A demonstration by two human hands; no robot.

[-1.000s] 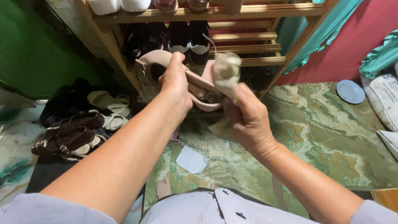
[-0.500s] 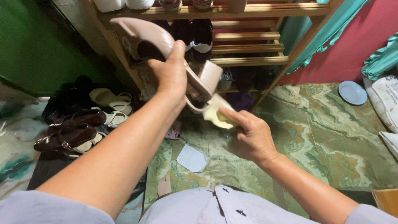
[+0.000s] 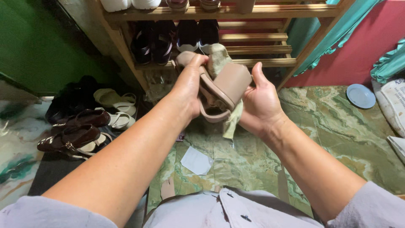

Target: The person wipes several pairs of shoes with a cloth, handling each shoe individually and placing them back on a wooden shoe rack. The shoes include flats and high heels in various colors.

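In the head view, a beige shoe (image 3: 223,86) is held just in front of the wooden rack (image 3: 253,62), clamped by the left hand (image 3: 190,86), while a cloth (image 3: 231,120) is pressed against it by the right hand (image 3: 259,99), fingers curled.

The beige block-heeled sandal (image 3: 219,84) sits in my grip in front of me, tilted, with its broad heel toward me and its toe end pointing away. A pale yellowish cloth (image 3: 222,67) lies against it: one end bunches above the heel and the other hangs below the sole.
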